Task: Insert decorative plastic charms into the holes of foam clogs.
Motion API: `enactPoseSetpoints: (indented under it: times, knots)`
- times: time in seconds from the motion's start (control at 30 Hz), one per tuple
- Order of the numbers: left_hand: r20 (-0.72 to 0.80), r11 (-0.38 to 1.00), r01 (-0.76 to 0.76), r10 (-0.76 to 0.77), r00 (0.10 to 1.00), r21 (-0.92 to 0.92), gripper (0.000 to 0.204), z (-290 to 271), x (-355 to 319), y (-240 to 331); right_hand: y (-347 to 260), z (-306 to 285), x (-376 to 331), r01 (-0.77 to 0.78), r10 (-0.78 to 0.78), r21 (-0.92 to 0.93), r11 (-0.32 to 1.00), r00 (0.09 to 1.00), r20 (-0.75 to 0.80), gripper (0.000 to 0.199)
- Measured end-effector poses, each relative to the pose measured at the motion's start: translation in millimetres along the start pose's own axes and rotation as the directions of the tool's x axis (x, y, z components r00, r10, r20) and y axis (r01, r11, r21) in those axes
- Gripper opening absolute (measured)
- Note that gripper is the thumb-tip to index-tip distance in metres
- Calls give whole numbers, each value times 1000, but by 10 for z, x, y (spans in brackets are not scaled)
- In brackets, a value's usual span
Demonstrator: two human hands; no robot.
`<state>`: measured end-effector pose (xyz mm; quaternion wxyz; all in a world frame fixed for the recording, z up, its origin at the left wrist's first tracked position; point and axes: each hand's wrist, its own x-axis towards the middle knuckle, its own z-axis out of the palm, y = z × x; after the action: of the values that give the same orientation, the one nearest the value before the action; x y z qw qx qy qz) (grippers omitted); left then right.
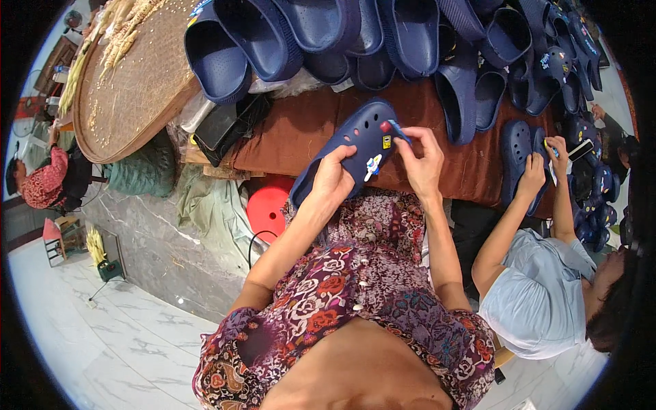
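Note:
A navy blue clog (363, 130) with round holes lies tilted between my hands over the near edge of the brown cloth. My left hand (334, 176) grips its side, thumb on top and fingers underneath. Pinched in my right hand (420, 162) at the clog's far right edge is a small charm with blue and red on it (394, 127); its shape is partly hidden by the fingers. A yellow charm (387, 142) and a white and blue charm (372, 166) sit on the clog's upper.
Several navy clogs (321, 27) are heaped along the far side of the brown cloth (301, 119). A round woven tray (130, 89) with grain stands at left. On the right a co-worker in light blue (540, 294) handles another clog (517, 154). A red stool (268, 210) is below the table.

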<state>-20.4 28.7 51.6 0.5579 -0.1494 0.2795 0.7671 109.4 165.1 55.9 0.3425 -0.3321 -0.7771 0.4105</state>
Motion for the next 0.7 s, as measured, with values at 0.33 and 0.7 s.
enactPoseSetpoints:
  times: [0.33, 0.7]
  knots:
    - [-66, 978, -29, 43, 997, 205, 29, -78, 69, -36, -204, 225, 197, 476, -430, -128, 870, 860, 274, 16]
    - [-60, 920, -172, 206, 977, 353, 27, 0, 106, -95, -161, 251, 96, 406, -383, -38, 913, 887, 258, 19]
